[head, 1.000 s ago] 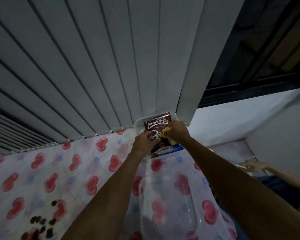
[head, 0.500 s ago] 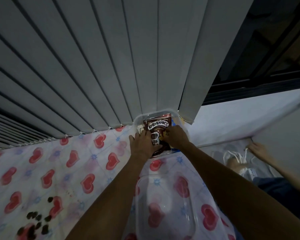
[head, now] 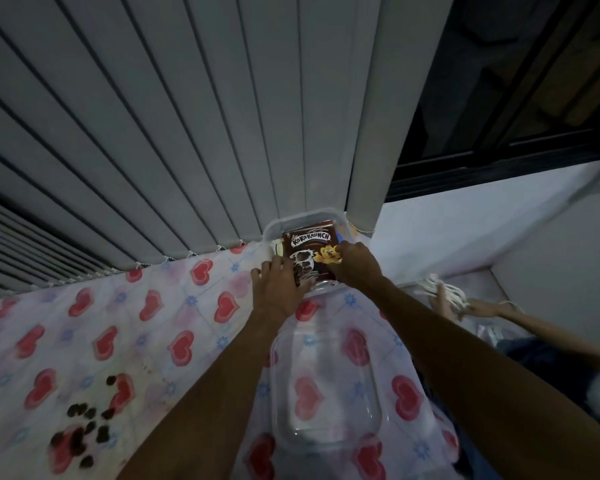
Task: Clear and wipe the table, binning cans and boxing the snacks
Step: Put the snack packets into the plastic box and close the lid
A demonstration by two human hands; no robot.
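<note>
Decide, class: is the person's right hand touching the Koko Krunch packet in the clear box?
Touching. The head view shows the right hand with fingers pressed onto the Koko Krunch packet, no gap visible.

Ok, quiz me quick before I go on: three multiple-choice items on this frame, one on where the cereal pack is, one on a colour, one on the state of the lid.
1. Where is the Koko Krunch pack?
A. In the clear box by the blinds
B. On the dark spill
C. On the windowsill

2. What colour are the hearts on the tablecloth?
A. Blue
B. Red
C. Green

3. What state is the clear lid in?
A. Snapped onto the box
B. Held up in one hand
C. Lying flat on the cloth, off the box

Answers: 1 A, the pack sits inside the box rim under the left hand and right hand; 2 B, every heart is red; 3 C, it lies nearer the camera, between the forearms.
</note>
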